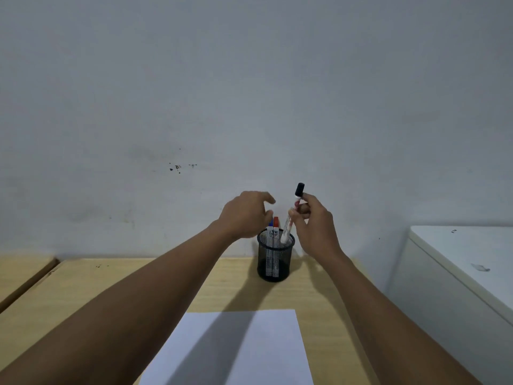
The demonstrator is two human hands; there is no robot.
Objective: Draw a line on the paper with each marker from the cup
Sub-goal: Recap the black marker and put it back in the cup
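Observation:
A black mesh cup (274,266) stands on the wooden table near the wall. In it stand a red-capped marker (275,232) and a blue-capped marker (270,232), both upright. My right hand (313,223) is shut on a white marker with a black cap (299,189); its lower end still dips inside the cup's rim, tilted right. My left hand (244,215) hovers above the cup's left side, fingers curled and apart, holding nothing. A blank white sheet of paper (274,351) lies on the table in front of me, partly shaded by my arms.
The grey wall rises directly behind the cup. A white cabinet (466,262) stands at the right beside the table. At the left a gap (30,284) separates this table from another wooden surface.

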